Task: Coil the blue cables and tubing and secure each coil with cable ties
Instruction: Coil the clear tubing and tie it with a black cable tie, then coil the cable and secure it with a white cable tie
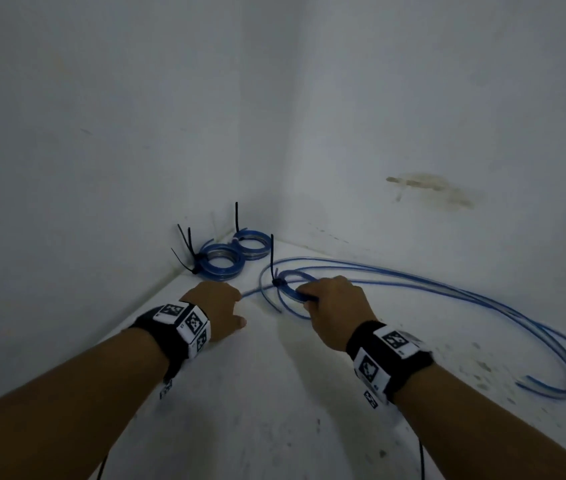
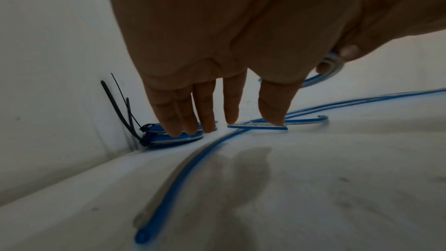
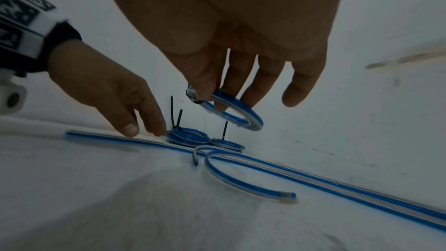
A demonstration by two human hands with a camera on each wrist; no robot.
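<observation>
My right hand (image 1: 330, 299) pinches a small coil of blue tubing (image 3: 231, 114) between thumb and forefinger, lifted off the white surface. A black cable tie (image 1: 272, 258) is fastened on it, its tail pointing up. My left hand (image 1: 222, 303) hovers low with straight fingers (image 2: 205, 106), their tips beside a tied blue coil (image 3: 188, 136); contact cannot be told. A second tied coil (image 1: 252, 244) lies behind it in the corner. Long loose blue tubing (image 1: 447, 289) runs from under my hands off to the right.
Two white walls meet in a corner (image 1: 257, 216) just behind the tied coils. Loose tube ends lie on the white surface near my hands (image 3: 287, 196) and at the far right (image 1: 531, 384). The right wall has a brown stain (image 1: 427, 188).
</observation>
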